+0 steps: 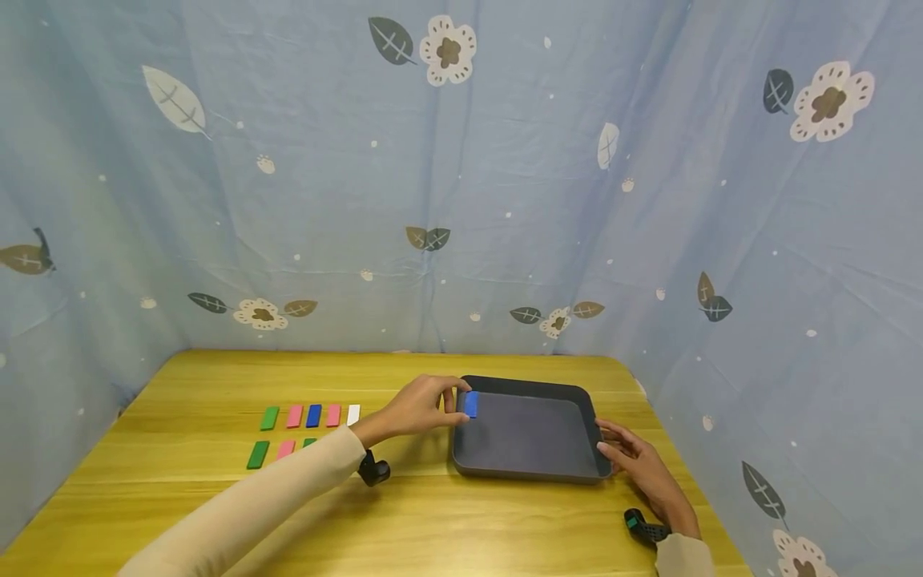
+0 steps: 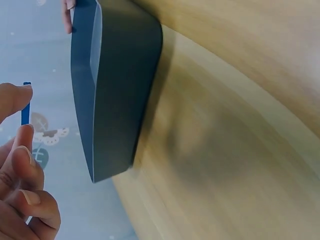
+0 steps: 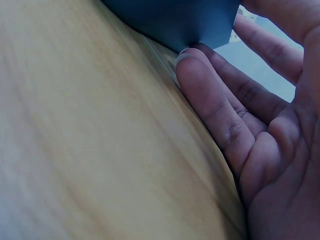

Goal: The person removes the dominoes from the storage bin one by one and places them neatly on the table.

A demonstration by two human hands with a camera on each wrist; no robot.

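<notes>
Between thumb and fingertip, my left hand (image 1: pixel 420 407) pinches a small blue rectangular block (image 1: pixel 471 405), held above the left end of a dark grey tray (image 1: pixel 530 474). In the left wrist view the blue block (image 2: pixel 25 112) appears edge-on, apart from the tray wall (image 2: pixel 122 85), while the other fingers curl below it. My right hand (image 1: pixel 644 471) holds the tray's right end, thumb and fingers at the rim. Seen from the right wrist, its fingers (image 3: pixel 202 87) lie low against the tray's outer wall (image 3: pixel 185 22); the thumb's contact is partly hidden.
Left of the tray, flat blocks lie in two rows on the wooden table (image 1: pixel 461 529), among them a green block (image 1: pixel 257 454), a pink block (image 1: pixel 295 416) and a white block (image 1: pixel 353 413). My left forearm covers part of the nearer row. A patterned curtain (image 1: pixel 324 160) surrounds the table.
</notes>
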